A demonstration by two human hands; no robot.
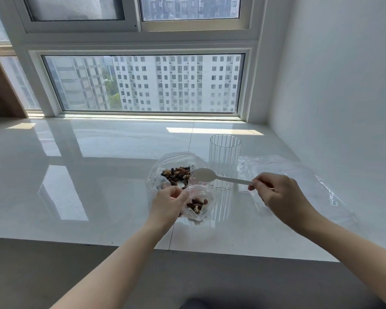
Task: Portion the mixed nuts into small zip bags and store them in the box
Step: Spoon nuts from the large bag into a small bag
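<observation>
Fingers [257, 182] on white spoon [204, 175] — small zip bag [198, 204] pinched alongside

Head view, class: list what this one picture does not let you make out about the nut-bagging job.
- Storage box: none appears in the head view.
- Spoon bowl: pale and glary, so any nuts on it cannot be seen.
- Small zip bag: the left hand hides its opening, so its seal is hidden.
- Loose plastic bags: transparent and overlapping; their number is unclear.
- Right hand: covers the spoon handle's end.
</observation>
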